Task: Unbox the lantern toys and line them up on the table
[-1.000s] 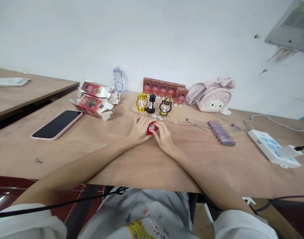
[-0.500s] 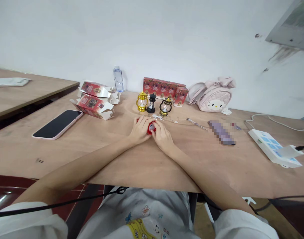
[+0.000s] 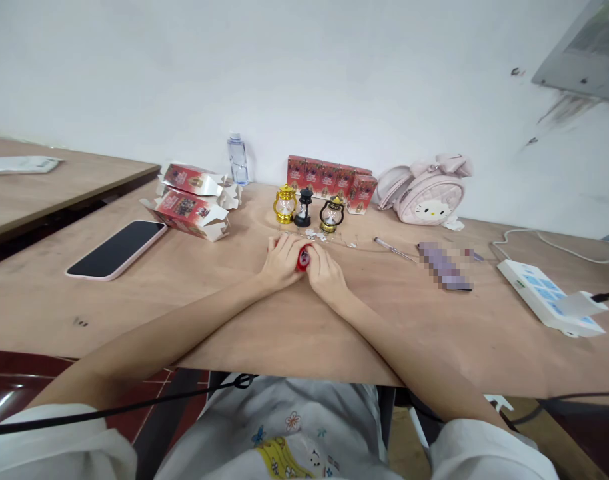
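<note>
Both of my hands close around a small red lantern [image 3: 303, 259] just above the table; its glassy middle shows between the fingers and the rest is covered. My left hand [image 3: 281, 261] wraps its left side. From the right, my right hand [image 3: 326, 269] grips it with fingers curled. Just beyond stand a gold lantern [image 3: 284, 204], a black lantern [image 3: 304, 209] and a black-and-gold lantern [image 3: 332, 214], all upright. Small white pieces [image 3: 315, 235] lie scattered between these lanterns and my hands.
Opened red boxes [image 3: 184, 208] and a phone [image 3: 117, 250] lie left. Closed red boxes [image 3: 329, 177] line the wall, between a water bottle [image 3: 237, 160] and a pink bag [image 3: 429, 193]. Rightward lie a screwdriver [image 3: 394, 249], a blurred purple item [image 3: 443, 267] and a power strip [image 3: 549, 297].
My right thumb has shifted off the middle of the red lantern, so more of its inside shows. Both hands stay in nearly the same place, and the other things have not moved.
</note>
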A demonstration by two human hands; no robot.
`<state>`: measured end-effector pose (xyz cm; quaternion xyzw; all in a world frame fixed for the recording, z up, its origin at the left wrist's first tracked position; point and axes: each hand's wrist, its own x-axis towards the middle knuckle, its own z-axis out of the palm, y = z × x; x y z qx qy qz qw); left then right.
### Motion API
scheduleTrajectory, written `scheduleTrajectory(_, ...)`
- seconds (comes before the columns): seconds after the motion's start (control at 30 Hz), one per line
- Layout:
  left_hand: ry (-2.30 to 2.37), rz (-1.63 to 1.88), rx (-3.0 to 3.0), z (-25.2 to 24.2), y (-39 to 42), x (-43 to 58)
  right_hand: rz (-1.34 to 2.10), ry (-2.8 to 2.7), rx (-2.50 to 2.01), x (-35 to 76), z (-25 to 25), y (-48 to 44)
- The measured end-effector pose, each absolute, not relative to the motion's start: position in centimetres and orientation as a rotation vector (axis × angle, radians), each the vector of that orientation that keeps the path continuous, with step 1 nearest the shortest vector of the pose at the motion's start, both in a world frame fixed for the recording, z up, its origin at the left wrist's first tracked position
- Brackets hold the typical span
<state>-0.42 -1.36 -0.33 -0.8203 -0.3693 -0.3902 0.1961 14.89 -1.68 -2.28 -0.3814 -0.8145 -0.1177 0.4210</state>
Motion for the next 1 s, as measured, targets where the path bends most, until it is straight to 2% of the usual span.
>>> scheduleTrajectory(0.4, -1.206, -0.996, -2.327, 0.1, -1.2, -0.5, -0.355, -1.951, -0.866, 16.7, -1.4, -0.7)
scheduleTrajectory(0.7, -1.231, -1.005, -2.368, -0.2, -0.8, -0.6, -0.308, -1.76, -1.592, 22.3, -1.7, 4.3)
scheduleTrajectory(1.0, -1.19, -1.007, -2.386, -0.2, -0.8, -0.6, -0.204, -1.865, -1.769, 22.9, -1.5, 5.2)
